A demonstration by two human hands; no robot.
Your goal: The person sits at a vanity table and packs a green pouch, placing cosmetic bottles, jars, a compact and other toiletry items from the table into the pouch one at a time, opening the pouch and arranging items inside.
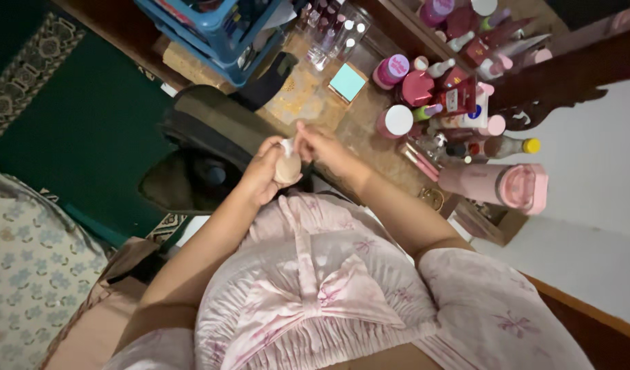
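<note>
Fingers (263,159) of the left hand (260,175) are seen curled about a small beige bottle (286,168), which is gripped at its body. Fingertips of the right hand (322,147) are pinched on the bottle's pale top; whether that top is being turned cannot be told. The bottle is held between both hands, just at the near edge of the wooden dressing table (359,127) and above a pink ruffled garment (315,274).

Items are recorded by size, each placed from the table. A green carpet (89,130) is laid well to its left. A dark chair (198,137) is set against its left edge. A blue plastic crate (205,27) is stood at its far left corner. A pink lidded tumbler (496,185) is laid on its side at the right end. A cluster of pink and red cosmetic jars (431,89) is crowded along the right half. A small teal box (347,82) is rested near the middle, well apart from the bottle.
</note>
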